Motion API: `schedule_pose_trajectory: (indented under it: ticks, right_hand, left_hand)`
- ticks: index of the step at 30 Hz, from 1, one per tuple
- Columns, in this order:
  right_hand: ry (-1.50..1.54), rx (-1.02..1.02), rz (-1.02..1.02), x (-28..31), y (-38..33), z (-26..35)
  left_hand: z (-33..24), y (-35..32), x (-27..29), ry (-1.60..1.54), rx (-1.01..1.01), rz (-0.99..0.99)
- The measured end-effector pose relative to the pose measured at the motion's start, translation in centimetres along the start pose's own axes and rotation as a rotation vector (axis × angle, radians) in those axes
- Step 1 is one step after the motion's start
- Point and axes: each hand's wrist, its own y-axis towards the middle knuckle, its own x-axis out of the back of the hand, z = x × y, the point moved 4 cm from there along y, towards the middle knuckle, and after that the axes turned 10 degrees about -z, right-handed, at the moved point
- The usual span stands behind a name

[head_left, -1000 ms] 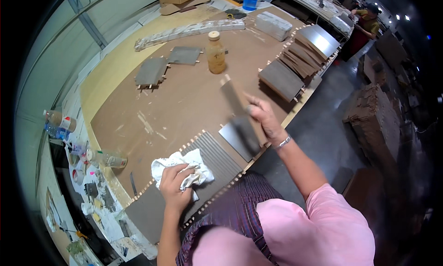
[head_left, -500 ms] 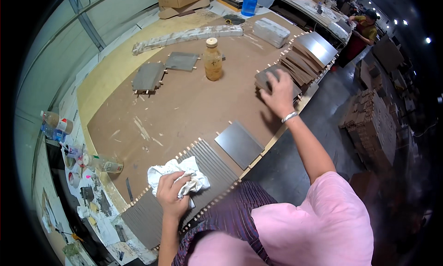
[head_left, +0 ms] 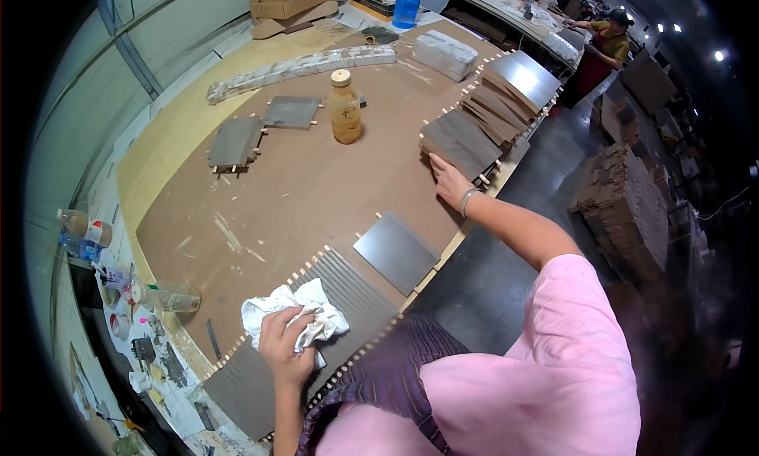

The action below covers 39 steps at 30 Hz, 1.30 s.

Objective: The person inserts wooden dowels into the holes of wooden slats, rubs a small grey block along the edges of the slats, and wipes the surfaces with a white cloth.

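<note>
My left hand point(head_left: 283, 347) is closed on a crumpled white cloth point(head_left: 326, 312), pressing it onto a row of thin grey strips point(head_left: 356, 286) with small wooden pegs along both ends. My right hand point(head_left: 452, 185) reaches to the near edge of a stack of flat grey panels; its fingers grip at the edge of the top grey panel point(head_left: 462, 140), and the thumb is hidden. A smooth, shiny grey panel point(head_left: 395, 250) lies beside the strips. More panels point(head_left: 500, 104) lean in a fanned row behind the stack, with a shiny one point(head_left: 523, 78) at the far end.
A bottle of amber liquid point(head_left: 344, 108) stands mid-table. Small pegged panels point(head_left: 234, 142) lie to the left, and a long whitish bar point(head_left: 300, 72) and white block point(head_left: 444, 55) lie behind. Plastic bottles point(head_left: 170, 298) crowd the left edge. Stacked boards point(head_left: 624, 191) and a co-worker point(head_left: 605, 49) are right.
My right hand has moved from above the panel stack, fingers spread, down to its near edge. My left hand stays on the cloth. The whole view has shifted slightly.
</note>
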Motion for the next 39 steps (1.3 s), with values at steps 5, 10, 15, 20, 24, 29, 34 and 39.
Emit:
schedule_pose_trajectory:
  ticks: [5,10,15,20,24,29,34,39]
  right_hand:
    - [-0.044,0.061,-0.012,-1.2,-1.4,-1.3]
    - [-0.004,-0.006,-0.114,-1.8,-1.0,-1.7]
    - [0.099,-0.053,-0.094,-2.1,0.0,-2.5]
    - [0.461,-0.263,-0.429,-0.6,-0.1,-1.5]
    - [1.165,-0.591,-0.363,7.9,-1.4,3.0]
    - [1.185,-0.628,-0.217,13.5,-2.0,8.4]
    - [1.148,-0.756,-0.284,13.5,-2.3,10.1]
    - [1.533,-0.968,-0.529,11.1,-3.4,7.0]
  left_hand:
    - [0.1,0.1,0.0,-0.027,0.019,-0.005]
    - [0.0,0.1,0.1,-0.02,0.011,-0.012]
    - [0.0,0.2,0.3,-0.041,0.011,-0.01]
    - [-0.1,0.4,0.3,-0.052,0.014,-0.005]
    - [-0.2,0.5,0.2,-0.052,0.011,0.001]
    - [-0.1,0.4,0.3,-0.063,0.006,-0.013]
    - [-0.1,0.4,0.1,-0.059,0.006,-0.018]
    - [-0.1,0.3,0.4,-0.051,0.01,-0.014]
